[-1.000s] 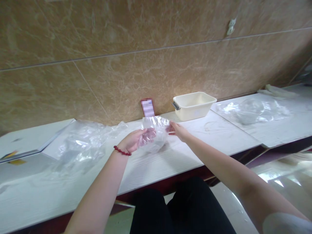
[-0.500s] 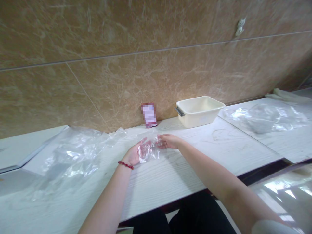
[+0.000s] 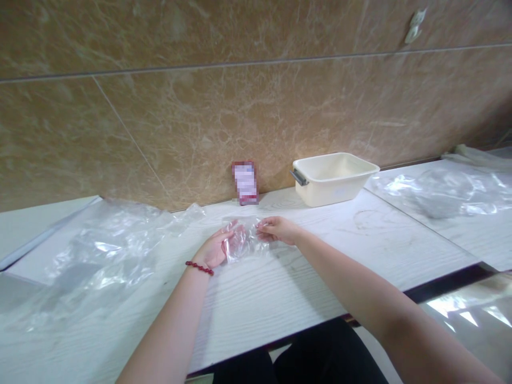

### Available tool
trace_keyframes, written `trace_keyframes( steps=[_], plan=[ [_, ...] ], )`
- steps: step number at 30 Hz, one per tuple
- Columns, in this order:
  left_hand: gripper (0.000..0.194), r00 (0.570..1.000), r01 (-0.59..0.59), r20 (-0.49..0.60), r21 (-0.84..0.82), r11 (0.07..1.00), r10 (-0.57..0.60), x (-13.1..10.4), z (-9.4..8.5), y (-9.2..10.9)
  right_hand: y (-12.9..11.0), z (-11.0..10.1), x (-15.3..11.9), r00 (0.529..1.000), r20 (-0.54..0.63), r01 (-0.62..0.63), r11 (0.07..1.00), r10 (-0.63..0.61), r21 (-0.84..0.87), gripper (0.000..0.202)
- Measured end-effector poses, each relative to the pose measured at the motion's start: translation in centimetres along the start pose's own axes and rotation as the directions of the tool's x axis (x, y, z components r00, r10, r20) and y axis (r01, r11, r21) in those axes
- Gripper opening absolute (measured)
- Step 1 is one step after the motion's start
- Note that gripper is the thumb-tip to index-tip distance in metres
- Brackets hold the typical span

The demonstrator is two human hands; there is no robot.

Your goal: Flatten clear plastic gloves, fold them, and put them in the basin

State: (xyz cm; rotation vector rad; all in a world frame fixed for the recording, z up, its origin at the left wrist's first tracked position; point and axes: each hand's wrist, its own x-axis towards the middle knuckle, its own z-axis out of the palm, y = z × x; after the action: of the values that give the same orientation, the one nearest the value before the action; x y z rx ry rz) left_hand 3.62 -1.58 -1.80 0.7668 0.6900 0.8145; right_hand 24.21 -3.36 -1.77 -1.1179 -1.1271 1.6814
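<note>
Between my two hands is a small clear plastic bag (image 3: 245,242), held just over the white table (image 3: 256,298). My left hand (image 3: 216,248), with a red bead bracelet at its wrist, grips the bag's left side; its fingers lie partly behind the clear film. At the right edge of the bag, my right hand (image 3: 278,231) pinches the plastic between thumb and fingers. The film is crinkled and shiny, and I cannot make out anything inside it.
A cream plastic tub (image 3: 334,189) with a grey handle stands by the wall, right of a phone-like object (image 3: 245,183) with a blurred screen. Clear plastic bags (image 3: 116,250) are heaped over a white box at left. More clear plastic (image 3: 444,189) lies at right.
The view has shifted slightly. Both hands stay on the plastic bag, which is turned a little and lies flatter between them.
</note>
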Motion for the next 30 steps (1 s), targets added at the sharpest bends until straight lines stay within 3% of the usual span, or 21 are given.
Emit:
trace_keyframes(
  steps=[8, 20, 30],
  plan=[
    [0.03, 0.997, -0.066, -0.046, 0.043, 0.997, 0.068, -0.5, 0.6, 0.2, 0.5, 0.0, 0.3, 0.991, -0.053, 0.125, 0.991, -0.127, -0.041, 0.011],
    [0.028, 0.993, -0.105, 0.061, 0.114, 0.988, 0.099, -0.3, 0.1, -0.5, 0.5, 0.0, 0.9, 0.971, -0.104, 0.212, 0.976, -0.215, -0.043, 0.01],
    [0.009, 0.99, -0.126, -0.034, 0.188, 0.974, 0.135, -0.1, 0.0, -0.6, 0.5, -0.3, 1.1, 0.964, -0.135, 0.223, 0.974, -0.227, -0.046, 0.01]
  ],
)
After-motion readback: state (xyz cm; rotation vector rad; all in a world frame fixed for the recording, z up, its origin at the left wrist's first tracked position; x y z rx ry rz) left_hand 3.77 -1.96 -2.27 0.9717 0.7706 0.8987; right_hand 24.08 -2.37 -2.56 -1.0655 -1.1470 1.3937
